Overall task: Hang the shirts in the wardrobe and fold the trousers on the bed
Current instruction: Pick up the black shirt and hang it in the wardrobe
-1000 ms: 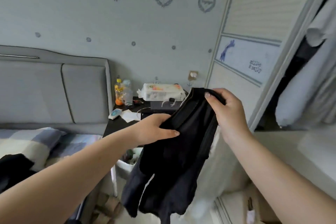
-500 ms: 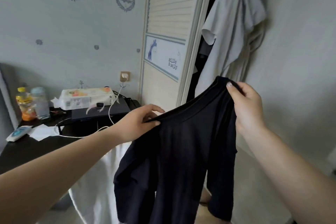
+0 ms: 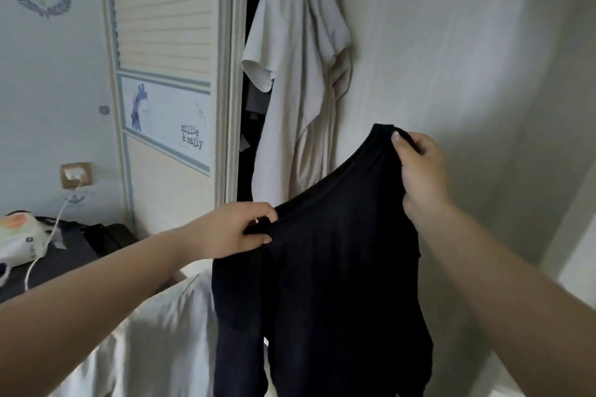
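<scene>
head view looks forward, close on the wardrobe [image 3: 245,74] opening.

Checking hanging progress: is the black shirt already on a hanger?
No, the left hand and right hand hold the black shirt by its shoulders.

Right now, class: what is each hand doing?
Left hand: fingers pinch the black shirt at one shoulder.
Right hand: grips its other shoulder.
</scene>
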The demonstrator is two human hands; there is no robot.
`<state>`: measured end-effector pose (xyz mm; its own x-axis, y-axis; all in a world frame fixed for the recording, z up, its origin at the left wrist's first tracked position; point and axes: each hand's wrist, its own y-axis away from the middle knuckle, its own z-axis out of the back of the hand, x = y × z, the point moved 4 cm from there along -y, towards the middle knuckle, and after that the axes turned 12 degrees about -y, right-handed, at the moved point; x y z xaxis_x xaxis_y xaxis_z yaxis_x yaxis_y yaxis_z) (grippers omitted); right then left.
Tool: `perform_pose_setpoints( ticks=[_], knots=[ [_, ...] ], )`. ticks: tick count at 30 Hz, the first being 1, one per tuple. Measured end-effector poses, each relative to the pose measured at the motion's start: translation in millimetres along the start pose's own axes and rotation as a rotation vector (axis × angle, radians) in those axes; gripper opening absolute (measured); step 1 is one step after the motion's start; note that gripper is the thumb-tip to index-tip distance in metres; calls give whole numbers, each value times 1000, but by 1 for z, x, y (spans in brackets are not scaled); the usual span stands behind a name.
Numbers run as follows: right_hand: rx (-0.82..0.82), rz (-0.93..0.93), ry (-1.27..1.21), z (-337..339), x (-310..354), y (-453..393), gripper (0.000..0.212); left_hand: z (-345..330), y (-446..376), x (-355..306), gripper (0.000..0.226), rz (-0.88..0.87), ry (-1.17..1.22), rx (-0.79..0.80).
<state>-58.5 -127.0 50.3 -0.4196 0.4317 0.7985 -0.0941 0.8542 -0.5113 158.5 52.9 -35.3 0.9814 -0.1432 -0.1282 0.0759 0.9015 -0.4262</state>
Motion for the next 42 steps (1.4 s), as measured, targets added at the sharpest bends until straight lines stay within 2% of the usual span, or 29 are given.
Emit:
perform_pose_setpoints(
  ticks=[3,4,7,9,10,12,15,18,19,22,26,31,36,42],
  knots=[
    [-88,2,-5,-4,-9,-29,13,-3,-37,32,6,-42,-73,47],
    [-106,10,6,-5,-10,-38,11,-3,-50,43,10,-47,-103,63],
    [-169,46,49,-6,-10,-66,8,-3,-87,75,34,-14,-227,138],
    [-205,73,74,-3,-6,-83,9,0,-113,93,56,59,-228,128],
    [-220,90,91,-2,-4,-91,9,3,-127,99,65,104,-176,108],
    [-258,134,107,2,2,-107,10,8,-160,109,69,207,7,77],
    [-315,182,112,8,13,-124,16,9,-206,111,50,303,353,34],
    [-365,215,118,18,22,-142,23,7,-243,99,18,273,689,-1],
    [-382,223,103,22,24,-149,24,7,-254,94,15,261,813,-13],
    [-450,241,91,34,29,-170,28,14,-288,78,22,241,1197,-65],
    [-510,265,108,55,37,-198,22,22,-327,57,26,180,1542,-84],
    [-507,302,107,75,46,-235,19,42,-374,37,30,70,1769,-190],
    [-436,316,100,80,55,-269,20,72,-415,23,31,-40,1868,-344],
    [-401,322,188,83,76,-301,19,103,-462,14,42,-68,1891,-337]
  ],
)
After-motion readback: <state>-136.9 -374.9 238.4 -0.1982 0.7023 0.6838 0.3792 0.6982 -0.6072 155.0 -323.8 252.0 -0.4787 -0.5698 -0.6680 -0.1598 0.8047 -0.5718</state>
